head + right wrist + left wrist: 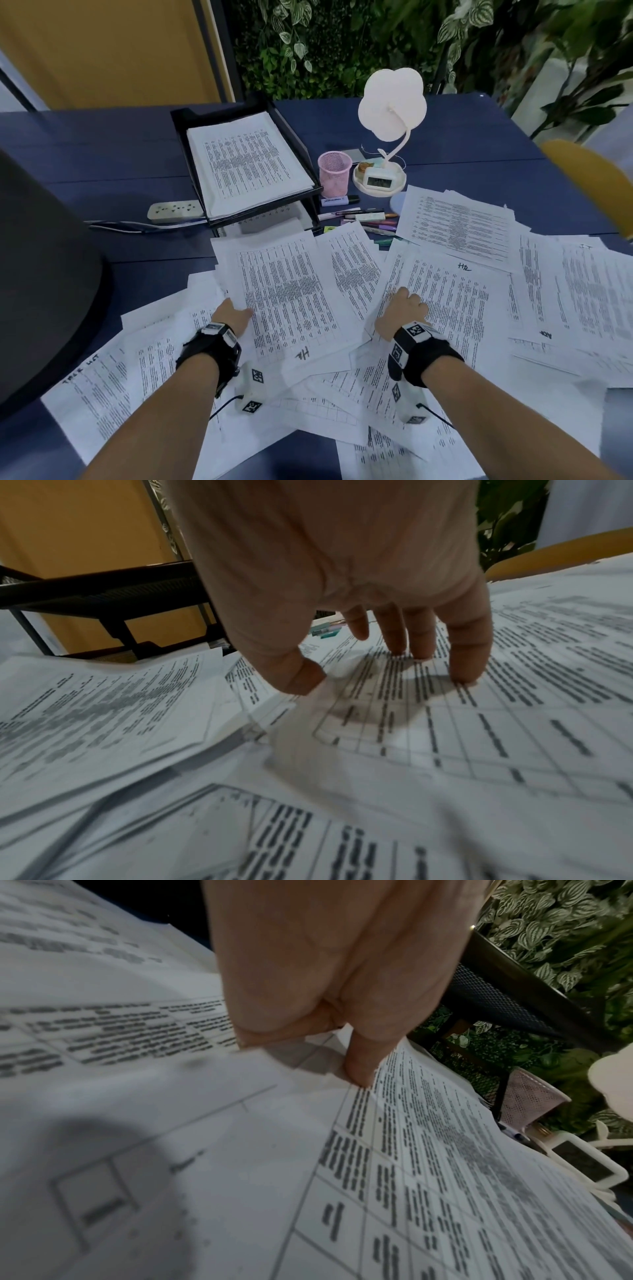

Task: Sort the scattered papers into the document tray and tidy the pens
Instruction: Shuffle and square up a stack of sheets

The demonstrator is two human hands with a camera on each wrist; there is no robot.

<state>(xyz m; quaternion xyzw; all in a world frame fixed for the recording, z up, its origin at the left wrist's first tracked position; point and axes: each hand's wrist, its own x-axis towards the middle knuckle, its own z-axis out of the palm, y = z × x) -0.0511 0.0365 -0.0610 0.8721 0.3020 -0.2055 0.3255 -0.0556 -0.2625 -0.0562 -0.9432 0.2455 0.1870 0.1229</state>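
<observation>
Printed sheets lie scattered over the dark blue table (102, 144). My left hand (239, 310) grips the left edge of a thin stack of papers (284, 298); in the left wrist view its thumb (358, 1074) lies on top of the stack (411, 1177), fingers hidden beneath. My right hand (404, 305) presses its fingertips (466, 674) on a sheet marked "HR" (452, 301), thumb at that sheet's left edge. The black document tray (212, 114) at the back holds a pile of papers. Several pens and markers (363, 219) lie loose to its right, next to a pink mesh cup (335, 174).
A white flower-shaped lamp (392, 102) with a small clock (379, 180) stands behind the pens. A power strip (174, 210) lies left of the tray. A dark rounded object (41, 274) fills the left side, and a yellow chair (589, 181) stands at the right. Plants line the back.
</observation>
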